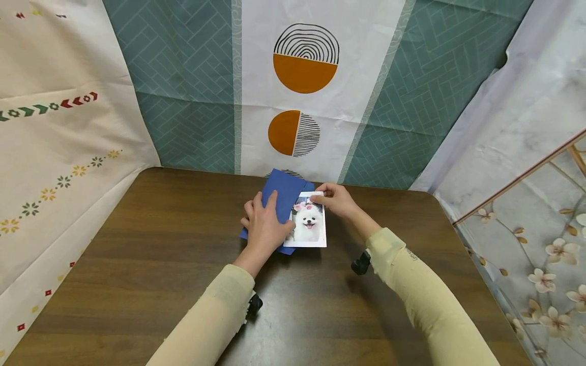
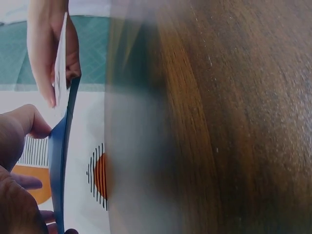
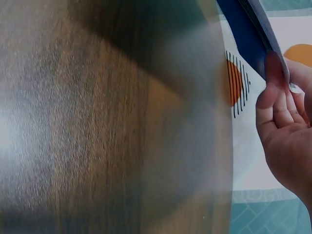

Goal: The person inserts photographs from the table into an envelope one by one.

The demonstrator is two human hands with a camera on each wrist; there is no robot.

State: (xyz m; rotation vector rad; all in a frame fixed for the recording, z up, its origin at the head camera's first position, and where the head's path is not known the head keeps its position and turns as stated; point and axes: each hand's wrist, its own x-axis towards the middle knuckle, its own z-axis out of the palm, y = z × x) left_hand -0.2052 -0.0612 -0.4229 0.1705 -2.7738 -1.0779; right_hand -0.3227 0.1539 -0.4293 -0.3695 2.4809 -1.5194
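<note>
A blue envelope [image 1: 283, 185] is held above the far part of the table, tilted, in my left hand [image 1: 263, 226]. The left thumb lies on its near face and the fingers spread over its left side; the left wrist view shows the envelope [image 2: 58, 161] edge-on between thumb and fingers. At the envelope's right side is a photo print [image 1: 309, 234] of a fluffy white dog with pink flowers on its head. My right hand [image 1: 338, 200] pinches the photo's upper right corner. The photo's left edge is covered by the envelope and the left thumb; how deep it sits inside I cannot tell.
The brown wooden table [image 1: 151, 264] ends at a patterned curtain [image 1: 192, 101] behind the hands. Cream cloth [image 1: 68, 152] hangs on the left, and a floral marble-look sheet [image 1: 526, 218] on the right. A dark wrist camera [image 1: 360, 263] sits under the right sleeve.
</note>
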